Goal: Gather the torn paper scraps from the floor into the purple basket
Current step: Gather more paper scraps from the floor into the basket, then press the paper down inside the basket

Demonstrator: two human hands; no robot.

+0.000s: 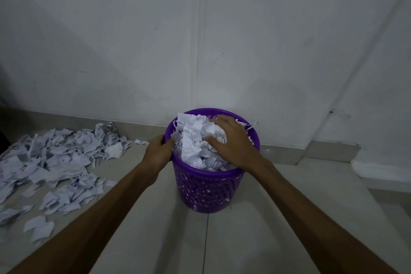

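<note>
Pressing crumpled scraps — round perforated basket, right hand

The basket was purple, with a perforated lattice pattern on its wall. The paper scraps were white with faint dotted print. The floor was pale beige tile; the wall grey-white.

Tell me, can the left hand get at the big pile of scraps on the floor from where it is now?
Probably yes. The left hand grips the purple basket at its rim, and the pile of scraps lies on open floor just to its left, with nothing between them. It would have to release its grip first.
</note>
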